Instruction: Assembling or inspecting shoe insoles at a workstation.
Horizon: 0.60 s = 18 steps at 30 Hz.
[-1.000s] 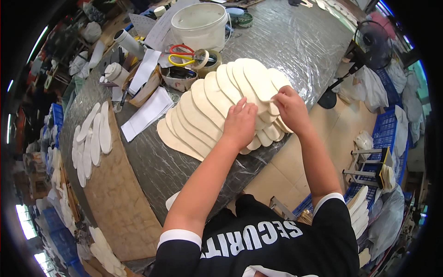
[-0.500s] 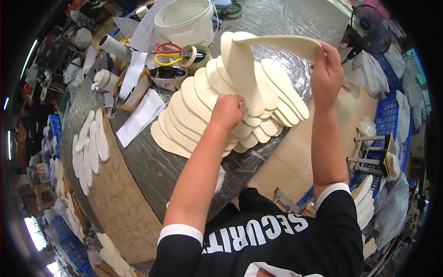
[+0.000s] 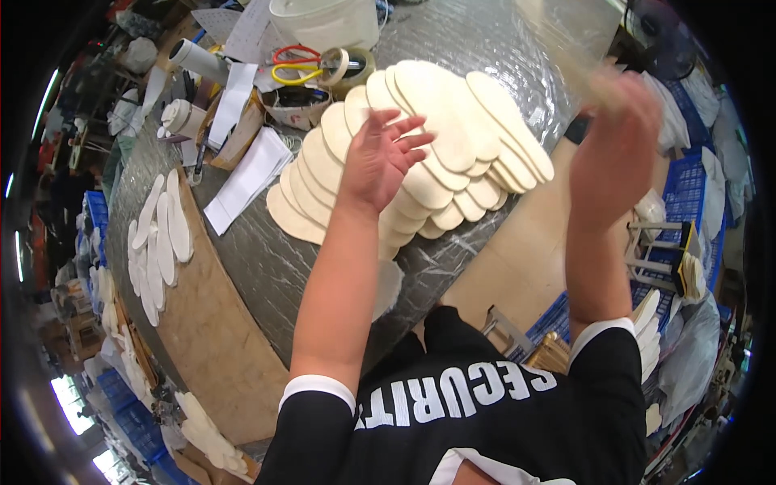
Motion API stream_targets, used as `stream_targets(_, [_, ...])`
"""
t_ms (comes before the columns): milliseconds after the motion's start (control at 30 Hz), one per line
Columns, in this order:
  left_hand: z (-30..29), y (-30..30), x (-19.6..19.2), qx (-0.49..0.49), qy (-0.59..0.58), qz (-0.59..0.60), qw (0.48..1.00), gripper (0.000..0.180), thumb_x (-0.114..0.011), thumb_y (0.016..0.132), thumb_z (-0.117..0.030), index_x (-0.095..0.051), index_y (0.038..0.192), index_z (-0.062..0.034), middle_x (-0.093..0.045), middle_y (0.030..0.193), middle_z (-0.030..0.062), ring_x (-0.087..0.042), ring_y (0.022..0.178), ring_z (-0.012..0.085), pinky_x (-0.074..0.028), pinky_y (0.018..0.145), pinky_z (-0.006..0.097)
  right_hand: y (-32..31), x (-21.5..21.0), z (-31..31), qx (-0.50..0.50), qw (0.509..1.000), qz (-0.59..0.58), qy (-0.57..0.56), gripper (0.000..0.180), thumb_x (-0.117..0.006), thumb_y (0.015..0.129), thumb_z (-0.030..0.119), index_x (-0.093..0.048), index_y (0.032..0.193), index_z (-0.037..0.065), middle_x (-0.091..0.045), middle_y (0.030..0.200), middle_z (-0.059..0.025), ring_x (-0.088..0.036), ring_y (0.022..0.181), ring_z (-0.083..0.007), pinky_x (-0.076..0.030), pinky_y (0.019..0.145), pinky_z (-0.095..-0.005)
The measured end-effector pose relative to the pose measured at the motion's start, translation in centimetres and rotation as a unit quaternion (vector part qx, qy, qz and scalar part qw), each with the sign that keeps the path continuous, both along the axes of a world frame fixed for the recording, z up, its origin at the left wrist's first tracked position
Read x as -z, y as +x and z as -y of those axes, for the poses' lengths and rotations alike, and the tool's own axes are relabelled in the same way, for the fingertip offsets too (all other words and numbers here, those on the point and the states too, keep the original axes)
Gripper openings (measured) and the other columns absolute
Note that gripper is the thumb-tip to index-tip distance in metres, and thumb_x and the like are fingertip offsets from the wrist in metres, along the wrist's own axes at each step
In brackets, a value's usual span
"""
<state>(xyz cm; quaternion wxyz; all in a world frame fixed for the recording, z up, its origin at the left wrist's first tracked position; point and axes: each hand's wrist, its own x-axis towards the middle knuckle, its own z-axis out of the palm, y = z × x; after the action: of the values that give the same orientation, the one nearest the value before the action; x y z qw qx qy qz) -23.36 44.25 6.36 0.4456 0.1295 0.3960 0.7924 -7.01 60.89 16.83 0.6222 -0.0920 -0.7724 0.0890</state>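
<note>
A pile of cream, foot-shaped insoles [image 3: 440,113] lies fanned out in overlapping rows on the dark, film-covered table [image 3: 315,323]. My left hand [image 3: 382,158] hovers over the pile's left part, palm partly turned up, fingers spread and nothing in them. Off to the right, past the table edge, my right hand [image 3: 614,145] is smeared by motion. From its fingers a blurred pale insole [image 3: 562,52] stretches up and to the left, clear of the pile. How the right fingers grip it is hard to make out.
Behind the pile stand a white bucket [image 3: 327,24], a tape roll [image 3: 356,69] and red-and-yellow-handled scissors [image 3: 295,65]. Folded white papers [image 3: 246,190] lie to the left. Slim white insoles [image 3: 162,246] rest by a brown board [image 3: 210,347]. A step stool [image 3: 659,250] stands right.
My right hand has swung right and nearer with the insole, which has left the pile. My left hand has let go of the pile, risen and opened.
</note>
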Motion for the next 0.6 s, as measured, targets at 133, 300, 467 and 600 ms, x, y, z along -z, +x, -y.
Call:
stream_targets(133, [5.6, 1.9, -2.7, 0.017, 0.163, 0.023, 0.986, 0.114, -0.049, 0.074, -0.08, -0.019, 0.144, 0.0043, -0.039, 0.138, 0.0307, -0.05, 0.119, 0.0429, -0.047, 0.097, 0.052, 2.0, 6.5, 12.0, -0.32, 0.94, 0.091, -0.074, 0.029, -0.068, 0.066, 0.006, -0.074, 0.094, 0.009, -0.051, 0.086, -0.0039, -0.053, 0.071, -0.0183, -0.042, 0.058, -0.0294])
stream_targets(300, [14.4, 3.1, -2.8, -0.065, 0.1, 0.052, 0.991, 0.098, -0.069, 0.077, -0.056, -0.022, 0.146, -0.0042, -0.042, 0.13, 0.0276, -0.047, 0.096, 0.0265, -0.042, 0.064, 0.033, 4.5, 12.4, 20.2, -0.427, 0.866, 0.119, -0.232, 0.043, -0.072, 0.072, 0.004, -0.065, 0.114, 0.004, -0.054, 0.098, -0.011, -0.058, 0.077, -0.0242, -0.049, 0.065, -0.0339])
stream_targets(467, [24.8, 3.7, -1.7, -0.024, -0.071, -0.057, 0.995, 0.096, -0.072, 0.072, -0.06, -0.034, 0.138, 0.0, -0.047, 0.123, 0.0211, -0.053, 0.091, 0.0198, -0.046, 0.063, 0.029, 5.4, 17.7, 21.9, -0.227, 0.679, 0.293, -0.633, 0.052, -0.06, 0.085, 0.0, -0.041, 0.134, -0.002, -0.053, 0.105, -0.0163, -0.062, 0.075, -0.0187, -0.052, 0.067, -0.0295])
stream_targets(600, [29.7, 4.5, 0.5, 0.085, -0.274, -0.047, 0.957, 0.084, -0.085, 0.062, -0.05, -0.048, 0.121, -0.0026, -0.05, 0.116, 0.0107, -0.056, 0.093, 0.0159, -0.048, 0.074, 0.027, 4.7, 20.3, 22.3, -0.203, 0.531, 0.296, -0.768, 0.036, -0.056, 0.086, -0.001, -0.049, 0.121, -0.003, -0.058, 0.084, -0.0092, -0.062, 0.06, -0.0129, -0.052, 0.053, -0.0265])
